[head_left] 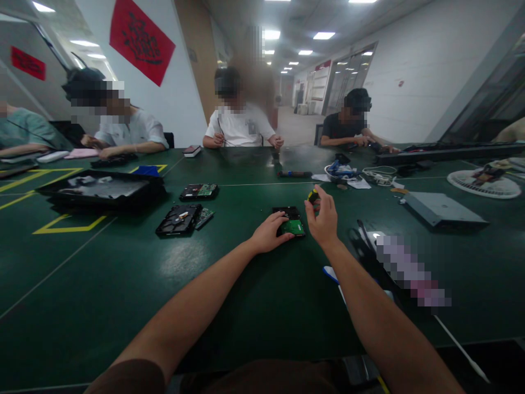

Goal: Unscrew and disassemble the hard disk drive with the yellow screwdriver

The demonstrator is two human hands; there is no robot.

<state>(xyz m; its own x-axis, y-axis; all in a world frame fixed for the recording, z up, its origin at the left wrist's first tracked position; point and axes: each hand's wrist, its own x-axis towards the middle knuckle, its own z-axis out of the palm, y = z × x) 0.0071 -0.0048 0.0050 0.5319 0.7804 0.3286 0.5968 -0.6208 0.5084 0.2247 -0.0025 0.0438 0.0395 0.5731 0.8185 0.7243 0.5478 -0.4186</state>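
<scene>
A hard drive (294, 227) with a green circuit board facing up lies flat on the table in front of me. My left hand (269, 233) rests over its left side, with the thumb at the near edge and the fingers across the far part, gripping it. Just right of the drive, my right hand (325, 218) is raised, pinching the black-and-yellow handle of a screwdriver (313, 195) between thumb and fingers. Its shaft and tip cannot be made out.
To the left lie a second hard drive (199, 191), a black drive body (179, 220), a loose circuit board (204, 218) and a black tray (98, 189). At right are a grey metal box (445, 209) and a basket with cables (342, 171). Several people sit across the table.
</scene>
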